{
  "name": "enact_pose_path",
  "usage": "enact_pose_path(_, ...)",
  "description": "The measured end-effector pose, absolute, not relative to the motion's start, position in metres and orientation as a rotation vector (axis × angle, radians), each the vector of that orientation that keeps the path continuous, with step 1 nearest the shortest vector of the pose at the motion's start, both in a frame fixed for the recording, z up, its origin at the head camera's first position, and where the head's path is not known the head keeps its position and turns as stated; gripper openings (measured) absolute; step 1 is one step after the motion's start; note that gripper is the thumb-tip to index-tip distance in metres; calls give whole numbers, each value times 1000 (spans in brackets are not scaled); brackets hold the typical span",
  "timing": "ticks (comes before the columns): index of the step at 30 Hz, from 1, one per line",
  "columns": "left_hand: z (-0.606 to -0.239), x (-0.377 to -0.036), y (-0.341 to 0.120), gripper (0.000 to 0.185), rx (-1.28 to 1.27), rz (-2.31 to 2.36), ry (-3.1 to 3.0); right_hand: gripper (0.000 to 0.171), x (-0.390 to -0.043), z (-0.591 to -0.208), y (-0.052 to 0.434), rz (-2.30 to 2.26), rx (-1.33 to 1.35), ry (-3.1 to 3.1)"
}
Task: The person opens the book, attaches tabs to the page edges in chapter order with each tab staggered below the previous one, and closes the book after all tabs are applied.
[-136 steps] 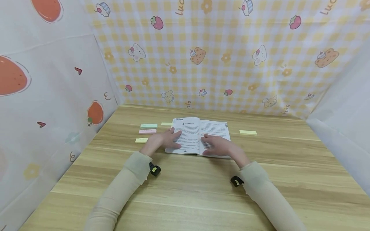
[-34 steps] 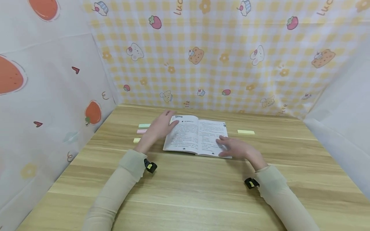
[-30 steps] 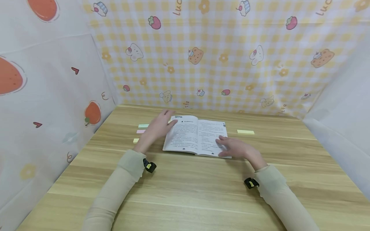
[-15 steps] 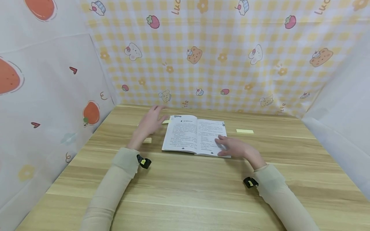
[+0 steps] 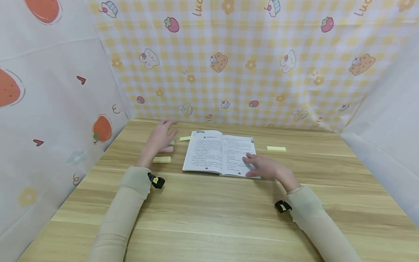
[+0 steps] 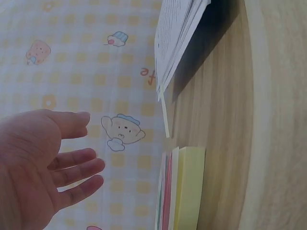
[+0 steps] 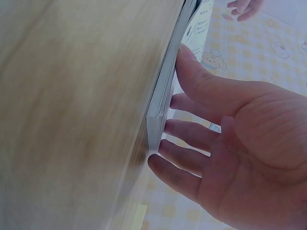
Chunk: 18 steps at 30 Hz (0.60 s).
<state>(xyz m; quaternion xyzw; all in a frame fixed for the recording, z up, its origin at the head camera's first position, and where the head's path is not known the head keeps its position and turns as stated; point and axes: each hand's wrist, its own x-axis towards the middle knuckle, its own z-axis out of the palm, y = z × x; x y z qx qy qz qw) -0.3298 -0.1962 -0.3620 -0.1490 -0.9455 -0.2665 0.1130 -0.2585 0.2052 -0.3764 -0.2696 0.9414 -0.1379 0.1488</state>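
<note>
Resting on the right page (image 5: 234, 153): right hand (image 5: 263, 168), fingers loosely extended and spread, pinching nothing; in the right wrist view thumb and fingertips lie by the outer edge of the pages
Open book (image 5: 209, 153): flat on the wooden table (image 5: 209, 214), text showing on both sides; it spreads towards 9 and 10 o'clock from the right hand and sits apart from the left hand, at 4 o'clock from it
Left hand (image 5: 160, 136): open in the air, fingers apart and slightly bent, gripping nothing; it is at 10 o'clock from the book and partly covers some pads in the head view
Pads by the left hand: yellow pad (image 5: 162, 159) at 6 o'clock from that hand, pink pad (image 5: 168, 149) and green pad (image 5: 171, 143) at about 5 o'clock
Slim yellow strip (image 5: 185, 138): at 10 o'clock from the book, its end meeting the left page; over or under cannot be told
Other yellow strip (image 5: 276, 148): at 3 o'clock from the book, apart from it
Checked curtain (image 5: 239, 87): behind everything, at 12 o'clock
</note>
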Motion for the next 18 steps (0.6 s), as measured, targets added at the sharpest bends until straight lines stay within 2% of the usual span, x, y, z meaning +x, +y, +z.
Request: enact_pose_path(18,-375,-336,-224,42,-354,-799,-2872,69,-255,-375,205,-391,-790,2722)
